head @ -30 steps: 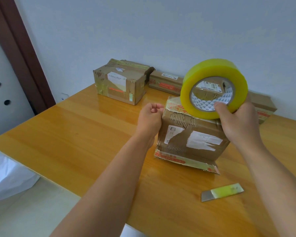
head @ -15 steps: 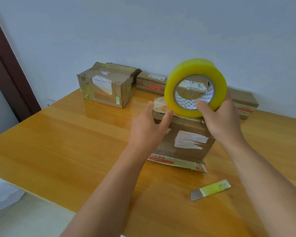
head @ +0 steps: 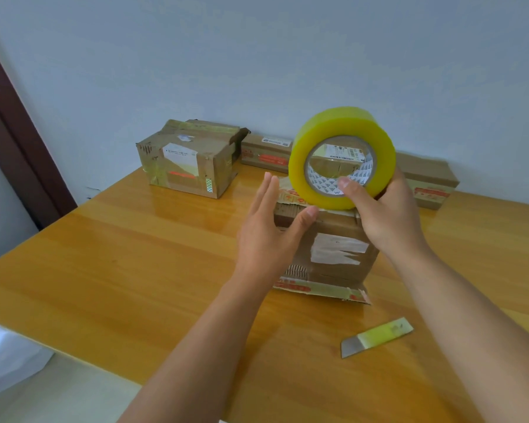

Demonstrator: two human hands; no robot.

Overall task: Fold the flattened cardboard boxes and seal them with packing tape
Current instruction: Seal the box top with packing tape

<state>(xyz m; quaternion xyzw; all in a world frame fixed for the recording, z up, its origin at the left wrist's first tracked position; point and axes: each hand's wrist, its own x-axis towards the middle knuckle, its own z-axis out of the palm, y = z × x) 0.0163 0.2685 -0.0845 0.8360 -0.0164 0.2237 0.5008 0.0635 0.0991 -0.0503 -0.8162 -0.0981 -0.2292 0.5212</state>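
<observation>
The right hand [head: 385,215] is gripping the tape roll [head: 342,157] above the box [head: 333,239], ready to stick. The left hand [head: 266,236], fingers straight, is steadying the box.

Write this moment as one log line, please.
right hand: holds tape roll above box | left hand: open, at box | knife: on table

bare table [head: 104,270] lies left of the near box [head: 333,257]; a blade [head: 376,337] lies front-right.
</observation>
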